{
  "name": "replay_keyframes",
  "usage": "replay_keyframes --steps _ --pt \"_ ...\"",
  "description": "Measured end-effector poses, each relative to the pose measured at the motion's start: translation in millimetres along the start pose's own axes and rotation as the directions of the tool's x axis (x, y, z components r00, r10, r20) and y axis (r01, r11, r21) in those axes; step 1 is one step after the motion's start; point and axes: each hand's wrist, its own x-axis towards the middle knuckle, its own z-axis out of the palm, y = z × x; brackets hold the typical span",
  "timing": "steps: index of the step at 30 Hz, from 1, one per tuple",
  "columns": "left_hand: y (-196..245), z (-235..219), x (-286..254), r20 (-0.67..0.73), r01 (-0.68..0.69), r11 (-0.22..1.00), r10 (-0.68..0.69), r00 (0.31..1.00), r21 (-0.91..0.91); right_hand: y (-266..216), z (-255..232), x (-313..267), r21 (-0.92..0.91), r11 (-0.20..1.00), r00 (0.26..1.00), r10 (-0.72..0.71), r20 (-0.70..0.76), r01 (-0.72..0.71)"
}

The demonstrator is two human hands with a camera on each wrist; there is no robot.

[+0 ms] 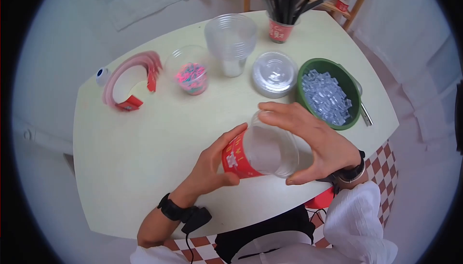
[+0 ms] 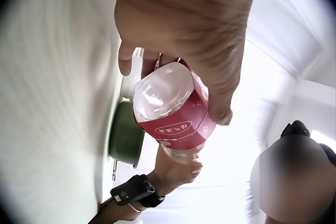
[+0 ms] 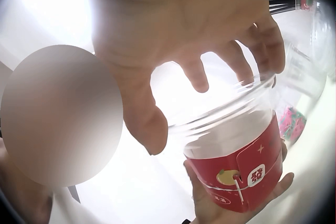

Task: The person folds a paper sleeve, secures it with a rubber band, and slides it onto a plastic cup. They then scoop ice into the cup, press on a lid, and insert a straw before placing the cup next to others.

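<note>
Cup (image 1: pixel 267 150), clear and wearing a red sleeve (image 1: pixel 237 160), is being held tilted above the table (image 1: pixel 144 167), base toward the left hand (image 1: pixel 210 165) and mouth toward the right hand (image 1: pixel 322 141). Left hand is grasping the sleeve near the base: thumb is lying along the near side, fingers are reaching round the far side, and the forearm is coming up from the lower left with a black strap (image 1: pixel 171 208) about the wrist. In the left wrist view the base is facing that camera, partly ringed by the grip. Right hand is grasping the rim end, arched over the mouth; its thumb is bearing on the near edge while the fingers are spreading along the far edge, knuckles uppermost. Right wrist, black-banded as well, is bending in from the lower right. Cup is sitting between the two palms, nearer the person than the stack of lids (image 1: pixel 275 73). Green bowl (image 1: pixel 346 80), holding clear cubes (image 1: pixel 325 97), is standing just beyond the right hand.
</note>
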Motion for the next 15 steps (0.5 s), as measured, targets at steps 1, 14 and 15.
replay_keyframes --steps 1,14,15 --pt "-2.9 1.3 -1.8 0.03 -0.015 1.0 0.015 0.999 0.0 -1.5 0.4 -1.7 0.011 1.0 1.0 0.009 0.013 -0.009" --pt "-10.3 12.3 -2.4 0.087 0.167 0.986 -0.166 0.982 0.0 1.4 17.0 -3.6 0.081 0.996 0.996 -0.038 0.085 0.031" --pt "-11.6 11.2 -2.6 0.09 0.168 0.986 -0.167 0.982 -0.009 2.4 17.8 -3.2 0.072 0.996 0.996 -0.051 0.077 0.045"
